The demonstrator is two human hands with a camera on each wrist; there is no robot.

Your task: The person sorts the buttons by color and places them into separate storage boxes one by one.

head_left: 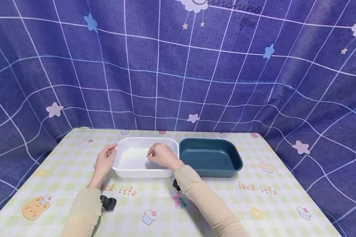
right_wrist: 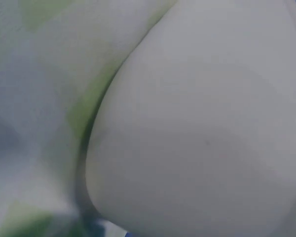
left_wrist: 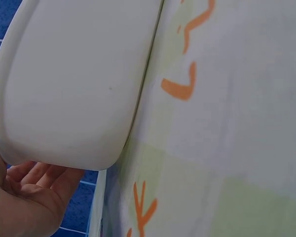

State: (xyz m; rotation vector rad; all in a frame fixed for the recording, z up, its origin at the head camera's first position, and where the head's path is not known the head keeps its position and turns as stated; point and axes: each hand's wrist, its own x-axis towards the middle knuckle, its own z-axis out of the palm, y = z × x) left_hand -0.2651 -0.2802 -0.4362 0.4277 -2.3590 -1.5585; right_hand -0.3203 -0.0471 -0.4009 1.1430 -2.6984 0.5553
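A white rectangular basin (head_left: 145, 173) stands on the table, its side filling much of both wrist views. My left hand (head_left: 105, 161) holds its left end near the rim; in the left wrist view the fingers (left_wrist: 54, 178) lie against the outer wall. Over the basin's right half is my right hand (head_left: 163, 156), thumb and forefinger pinched together. A tiny pale bluish bit shows at the fingertips, too small to identify. The right wrist view shows the basin's outer side (right_wrist: 197, 138) but no hand. Small pink and teal pieces (head_left: 179, 200) lie on the cloth beside the right forearm.
A dark teal basin (head_left: 219, 173) stands close against the white basin's right side. A checked tablecloth (head_left: 133, 204) with printed cartoons covers the table. Behind hangs a blue gridded curtain (head_left: 178, 82). Black wrist devices (head_left: 108, 202) sit under both forearms.
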